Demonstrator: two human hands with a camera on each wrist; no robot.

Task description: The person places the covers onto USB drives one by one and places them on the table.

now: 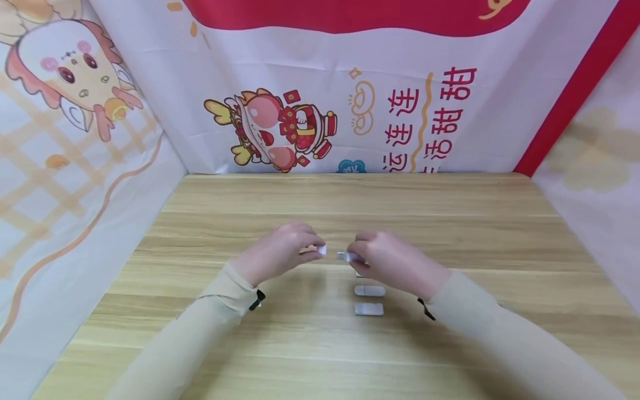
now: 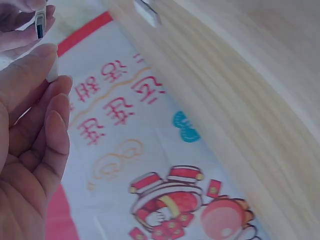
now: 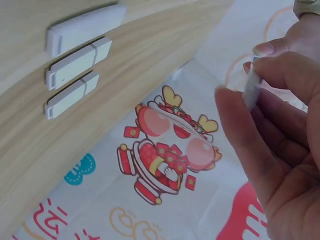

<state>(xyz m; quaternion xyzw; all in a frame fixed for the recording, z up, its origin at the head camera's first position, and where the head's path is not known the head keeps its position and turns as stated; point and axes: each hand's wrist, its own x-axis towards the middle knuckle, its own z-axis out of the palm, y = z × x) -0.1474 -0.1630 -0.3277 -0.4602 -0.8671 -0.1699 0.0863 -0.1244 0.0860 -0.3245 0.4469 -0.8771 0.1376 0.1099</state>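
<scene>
My left hand (image 1: 280,251) pinches a small white cap (image 1: 321,250) between thumb and fingertips, above the table. Facing it across a short gap, my right hand (image 1: 397,262) grips a white USB flash drive (image 1: 355,256), its bare metal plug (image 1: 341,256) pointing at the cap. The left wrist view shows the cap (image 2: 53,71) apart from the drive's plug (image 2: 40,27). In the right wrist view, fingers cover part of the held drive (image 3: 252,90). Below the right hand lie white flash drives (image 1: 370,290), (image 1: 369,309) in a column; another (image 1: 359,274) is mostly hidden by that hand.
The wood-grain table (image 1: 300,350) runs back to a printed cloth (image 1: 310,61) hanging behind it. More printed cloth (image 1: 150,166) stands at the left side and on the right. Three flash drives lie parallel on the table in the right wrist view, the middle drive (image 3: 80,62) between two others.
</scene>
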